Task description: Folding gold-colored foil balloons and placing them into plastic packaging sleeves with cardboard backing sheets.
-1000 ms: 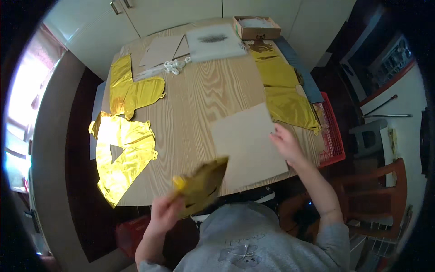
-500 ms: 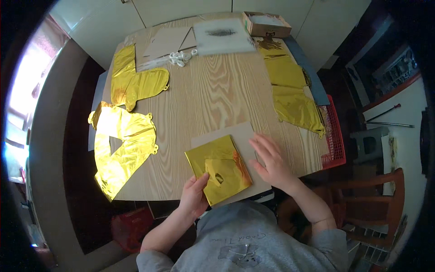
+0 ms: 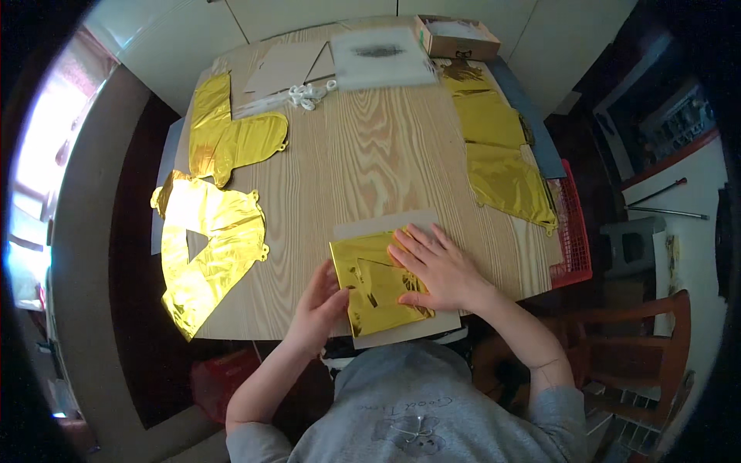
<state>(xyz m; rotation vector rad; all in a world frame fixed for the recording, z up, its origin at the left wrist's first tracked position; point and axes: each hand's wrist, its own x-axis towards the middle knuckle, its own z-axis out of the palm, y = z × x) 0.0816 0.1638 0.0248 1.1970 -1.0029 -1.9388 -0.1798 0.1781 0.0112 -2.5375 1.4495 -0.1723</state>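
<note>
Resting the right hand flat, with fingers spread and released, on the folded gold foil, laid on a pale board at the near edge of the wooden tabletop, well apart from two flat gold shapes farther left. Touching the foil's left edge with the curled left hand; cannot tell whether pinching it.

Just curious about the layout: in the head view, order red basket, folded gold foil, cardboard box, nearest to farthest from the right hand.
1. Folded gold foil, under the right hand.
2. Red basket, to the right.
3. Cardboard box, far right.
</note>
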